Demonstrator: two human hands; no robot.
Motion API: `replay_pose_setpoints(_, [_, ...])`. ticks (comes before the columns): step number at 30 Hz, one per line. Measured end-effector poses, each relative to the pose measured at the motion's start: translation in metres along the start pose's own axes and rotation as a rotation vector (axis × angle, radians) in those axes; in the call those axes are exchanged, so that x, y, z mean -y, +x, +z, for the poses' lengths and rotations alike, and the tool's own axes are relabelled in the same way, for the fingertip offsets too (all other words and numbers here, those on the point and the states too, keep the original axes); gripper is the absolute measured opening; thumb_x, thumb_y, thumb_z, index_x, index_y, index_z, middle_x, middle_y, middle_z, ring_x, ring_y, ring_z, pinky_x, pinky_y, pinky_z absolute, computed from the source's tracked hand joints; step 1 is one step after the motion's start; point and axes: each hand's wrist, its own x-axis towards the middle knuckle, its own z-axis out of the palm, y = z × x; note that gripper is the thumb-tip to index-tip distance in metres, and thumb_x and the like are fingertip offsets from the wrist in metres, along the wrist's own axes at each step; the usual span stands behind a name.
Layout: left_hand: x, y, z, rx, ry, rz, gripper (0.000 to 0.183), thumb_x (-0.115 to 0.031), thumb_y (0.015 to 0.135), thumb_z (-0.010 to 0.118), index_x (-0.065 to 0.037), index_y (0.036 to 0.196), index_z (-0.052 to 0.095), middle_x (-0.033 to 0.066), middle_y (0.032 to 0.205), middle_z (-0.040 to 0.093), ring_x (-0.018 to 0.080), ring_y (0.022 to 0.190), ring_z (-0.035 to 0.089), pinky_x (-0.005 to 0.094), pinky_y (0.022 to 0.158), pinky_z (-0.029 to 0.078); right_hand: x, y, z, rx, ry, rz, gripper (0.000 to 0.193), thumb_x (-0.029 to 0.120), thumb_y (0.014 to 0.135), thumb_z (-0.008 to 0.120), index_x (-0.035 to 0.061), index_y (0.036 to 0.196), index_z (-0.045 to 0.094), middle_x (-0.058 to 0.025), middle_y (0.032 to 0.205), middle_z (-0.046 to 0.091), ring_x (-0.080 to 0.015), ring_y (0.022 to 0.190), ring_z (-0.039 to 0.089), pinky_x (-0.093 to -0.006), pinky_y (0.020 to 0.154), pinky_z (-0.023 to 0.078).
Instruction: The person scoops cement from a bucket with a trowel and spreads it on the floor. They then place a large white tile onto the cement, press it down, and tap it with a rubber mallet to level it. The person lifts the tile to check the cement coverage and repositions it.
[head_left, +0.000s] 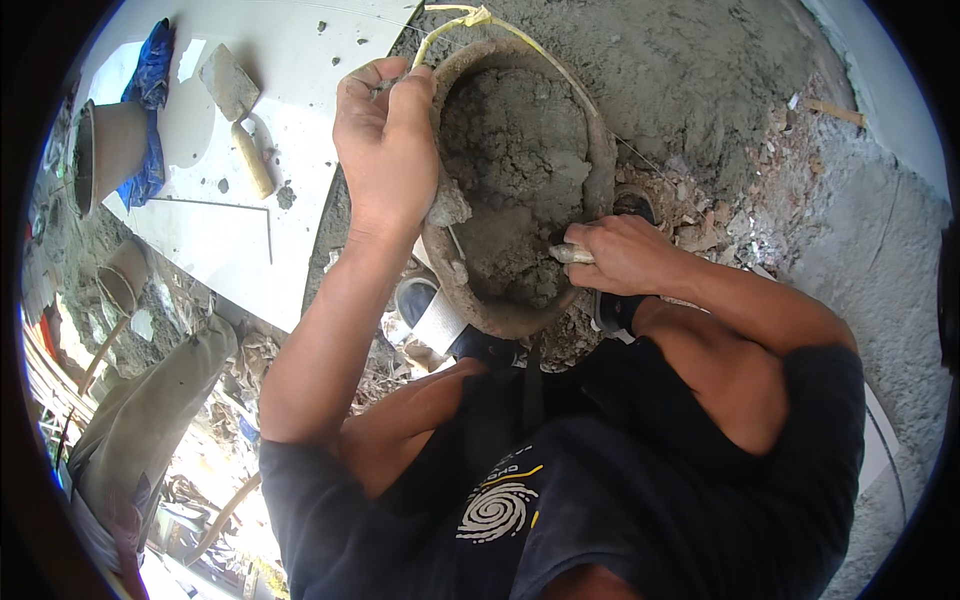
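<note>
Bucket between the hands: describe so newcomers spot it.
From the large white panel at upper left, go right. Between the person's left hand and right hand sits a round, crusted, grey-brown bucket. Unlike the beige bucket at far left, it shows lumpy grey mortar and a pale yellow handle.

Single head-mounted wide fisheye view, facing steeply downward and forward over the black shirt with a pale spiral print (630, 480), which lies nearest. The round, mud-coated bucket (602, 165) stands just beyond, at close range; the field extends far left to the large, flat white sheet (295, 130), its edge bowed toward the periphery.
</note>
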Motion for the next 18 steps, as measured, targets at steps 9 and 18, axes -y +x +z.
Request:
replay_pose_setpoints(9, [-0.005, 0.01, -0.01, -0.081, 0.093, -0.133, 0.028, -0.021, 0.09, 0.059, -0.001, 0.108, 0.051, -0.0024, 0.068, 0.05, 0.0028, 0.055, 0.04, 0.0192, 0.048, 0.03, -0.018, -0.036, -0.021, -0.165, 0.058, -0.006, 0.03, 0.03, 0.075, 0.063, 0.0024, 0.087, 0.061, -0.0182, 0.078, 0.065, -0.0395, 0.075, 0.062, -0.0475, 0.066, 0.049])
replay_pose_setpoints(18, [0.006, 0.018, -0.005, -0.086, 0.056, -0.116, 0.025, -0.021, 0.093, 0.055, -0.001, 0.109, 0.055, 0.0035, 0.094, 0.056, 0.0102, 0.086, 0.054, 0.0233, 0.075, 0.044, -0.065, -0.106, -0.025, -0.383, 0.354, 0.227, 0.038, 0.034, 0.08, 0.066, 0.0014, 0.1, 0.062, -0.0201, 0.076, 0.063, -0.0344, 0.071, 0.063, -0.041, 0.064, 0.048])
